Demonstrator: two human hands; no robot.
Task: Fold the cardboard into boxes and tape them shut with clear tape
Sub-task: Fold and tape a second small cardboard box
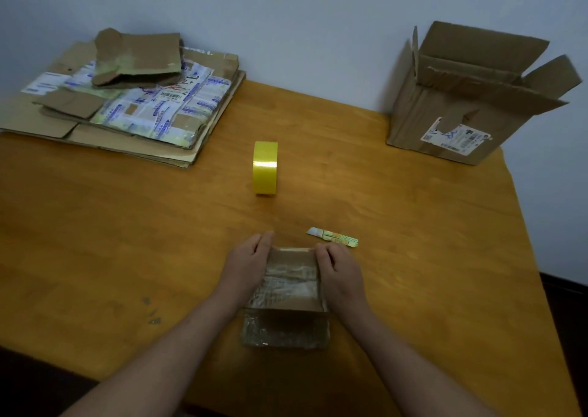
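Small cardboard box (291, 284) sits between both hands, long axis running away from person.
Left hand (249, 265): fingers straight, pressed flat on box's left wall.
Right hand (339, 273): fingers curled over far right corner, gripping it.
Tape roll (265, 168) stands on edge straight beyond fingertips, well apart; left hand nearer.
Utility knife (334, 237) lies crosswise just beyond right fingers, blade leftward.
Count: one roll, one knife, one large open box (445, 120) far right, one stack of flattened cardboard (127, 114) far left.
Likely next: reach for roll.
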